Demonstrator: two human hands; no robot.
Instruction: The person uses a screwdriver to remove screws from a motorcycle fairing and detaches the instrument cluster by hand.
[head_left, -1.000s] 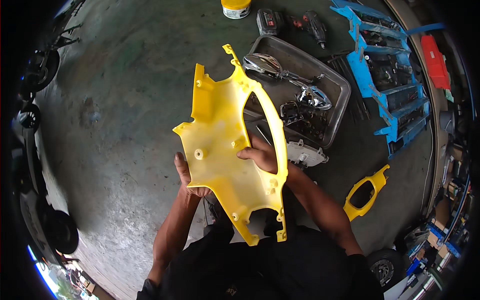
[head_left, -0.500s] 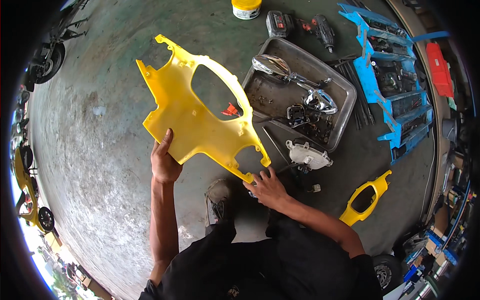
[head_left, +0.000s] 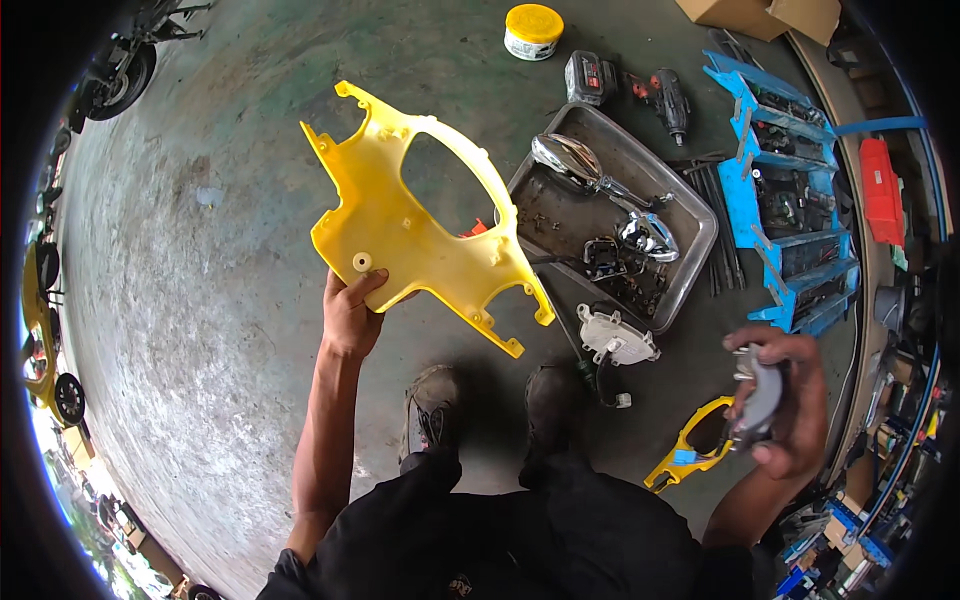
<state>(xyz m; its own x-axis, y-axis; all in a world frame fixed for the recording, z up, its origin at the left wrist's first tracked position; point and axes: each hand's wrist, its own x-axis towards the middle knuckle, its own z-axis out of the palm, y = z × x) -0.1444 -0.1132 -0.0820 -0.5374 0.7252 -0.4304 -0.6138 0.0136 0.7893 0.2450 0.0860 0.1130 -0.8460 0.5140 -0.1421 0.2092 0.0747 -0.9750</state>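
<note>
My left hand [head_left: 352, 312] grips a yellow plastic motorcycle fairing panel [head_left: 400, 235] by its lower left edge, thumb on top. The panel has a large oval opening and hangs tilted above the floor. A pale ring with a dark centre [head_left: 362, 262] shows on it beside the thumb. Off to the right, my right hand [head_left: 795, 400] is closed around a grey curved piece [head_left: 762, 398] with a shiny part at its top; blur hides its exact kind. Under that hand lies a smaller yellow frame [head_left: 690, 445] with an oval opening and a blue patch.
A metal tray [head_left: 690, 285] holds chrome mirrors [head_left: 567, 157] and loose screws. Close by are a cordless impact driver [head_left: 668, 105], a white lamp-like unit [head_left: 615, 335] with a cable, a blue cantilever toolbox [head_left: 760, 215] and a yellow-lidded tub [head_left: 533, 32]. My shoes [head_left: 432, 405] stand below.
My right hand has let go of the panel's lower end and moved right, now holding the grey piece. The left hand keeps the panel up. The whole view has shifted slightly.
</note>
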